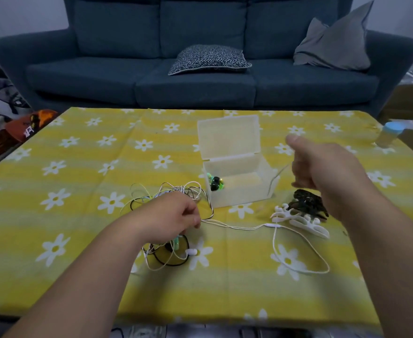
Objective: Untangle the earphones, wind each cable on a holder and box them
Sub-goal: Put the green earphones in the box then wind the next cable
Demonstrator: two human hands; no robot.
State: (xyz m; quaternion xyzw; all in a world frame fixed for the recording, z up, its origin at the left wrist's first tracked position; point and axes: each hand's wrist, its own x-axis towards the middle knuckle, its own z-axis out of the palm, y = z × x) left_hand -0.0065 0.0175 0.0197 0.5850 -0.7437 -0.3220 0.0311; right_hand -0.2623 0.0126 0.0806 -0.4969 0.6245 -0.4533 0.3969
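A tangle of white, black and green earphone cables (176, 193) lies left of centre on the yellow flowered tablecloth (78, 167). My left hand (173, 218) rests on the tangle, its fingers curled round cable. One white cable (244, 226) runs out to the right and loops back near an earbud (191, 252). My right hand (320, 167) is raised to the right of the open translucent box (237, 181), pinching a thin white cable that is blurred. Inside the box lies a wound green and black bundle (215, 183). White holders (300, 220) and black holders (308, 202) lie below my right hand.
A blue sofa (200, 57) with cushions stands behind the table. A small bottle with a blue cap (390, 134) stands at the table's far right edge. Bags and clutter sit on the floor at the left.
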